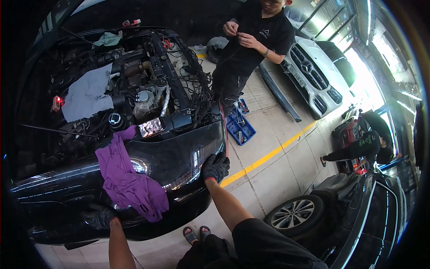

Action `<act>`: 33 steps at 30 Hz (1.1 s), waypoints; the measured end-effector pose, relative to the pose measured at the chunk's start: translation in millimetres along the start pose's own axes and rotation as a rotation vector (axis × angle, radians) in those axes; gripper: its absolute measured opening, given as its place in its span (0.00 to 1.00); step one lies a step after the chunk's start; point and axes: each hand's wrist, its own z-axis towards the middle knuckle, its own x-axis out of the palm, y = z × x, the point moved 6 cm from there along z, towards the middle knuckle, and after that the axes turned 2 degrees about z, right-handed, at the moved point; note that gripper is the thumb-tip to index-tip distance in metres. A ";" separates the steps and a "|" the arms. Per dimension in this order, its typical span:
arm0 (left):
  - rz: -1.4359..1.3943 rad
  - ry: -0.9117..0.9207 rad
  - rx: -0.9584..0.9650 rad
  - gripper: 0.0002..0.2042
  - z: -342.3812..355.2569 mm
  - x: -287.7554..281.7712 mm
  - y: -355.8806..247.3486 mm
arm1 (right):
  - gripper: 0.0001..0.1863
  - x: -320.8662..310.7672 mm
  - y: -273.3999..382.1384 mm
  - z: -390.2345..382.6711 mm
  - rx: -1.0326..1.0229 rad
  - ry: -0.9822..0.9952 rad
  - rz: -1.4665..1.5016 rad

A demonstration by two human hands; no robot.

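Observation:
A glossy black car fender lies before me along the side of an open engine bay. My left hand, in a dark glove, lies against its lower side with the fingers stretched out. At the front corner, my right hand, in a matching glove with a red cuff, rests on the panel edge with its fingers apart. Between the hands, a crumpled purple cloth drapes over the fender. Beside the cloth's top sits a phone with a lit screen.
A person stands beyond the car's front, both hands together. Near their feet is a blue tool tray. A loose wheel stands at right by another dark car. A white car and a long dark trim strip are farther back.

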 end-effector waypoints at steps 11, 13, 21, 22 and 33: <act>-0.022 -0.052 0.008 0.38 2.4 -4.8 1.0 | 0.35 5.7 2.9 -2.8 -0.020 -0.029 -0.007; -0.023 -0.047 0.011 0.38 -0.3 -8.1 -2.8 | 0.35 5.4 1.5 -2.8 -0.009 -0.037 -0.018; -0.071 -0.026 -0.008 0.38 -1.2 -8.6 -0.9 | 0.36 3.1 -3.2 -2.5 -0.005 -0.001 -0.007; -0.077 -0.043 -0.003 0.38 -1.6 -7.7 -0.2 | 0.36 1.7 -1.5 -2.1 -0.003 -0.002 -0.010; -0.088 -0.073 0.056 0.38 -4.5 -13.6 -12.5 | 0.35 5.2 -2.5 2.6 0.021 -0.002 -0.007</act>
